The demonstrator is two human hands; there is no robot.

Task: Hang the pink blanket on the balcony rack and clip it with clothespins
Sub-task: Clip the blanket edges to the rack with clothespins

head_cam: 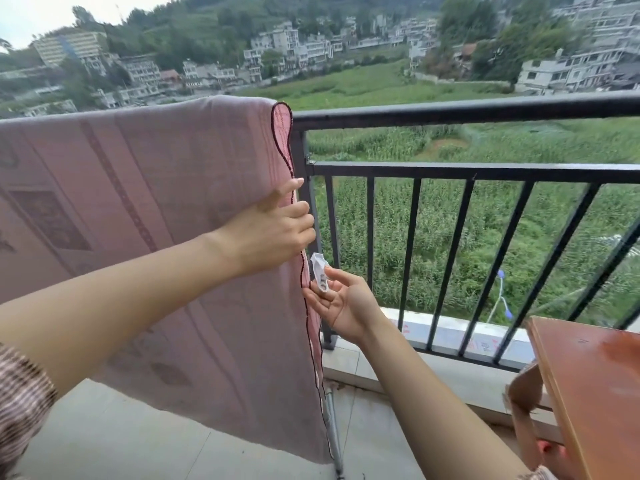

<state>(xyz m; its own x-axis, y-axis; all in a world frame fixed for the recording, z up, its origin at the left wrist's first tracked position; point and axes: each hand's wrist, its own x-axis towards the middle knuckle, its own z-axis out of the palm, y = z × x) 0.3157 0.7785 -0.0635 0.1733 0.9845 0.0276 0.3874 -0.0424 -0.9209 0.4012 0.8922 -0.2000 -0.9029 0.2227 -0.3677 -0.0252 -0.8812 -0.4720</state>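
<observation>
while the pink woven blanket (138, 220) hangs draped beside the black metal balcony railing (450, 111), the left hand (273, 226) grips its right edge and the right hand (343, 301) pinches a small white plastic clothespin (320, 275) just beside it. clipping is in hand, and next the pin likely needs squeezing open over the hem.

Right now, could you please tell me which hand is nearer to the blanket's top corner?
Left. The left hand grips the pink blanket at its edge below that corner; the right hand is farther down, holding a white clothespin beside the edge.
</observation>
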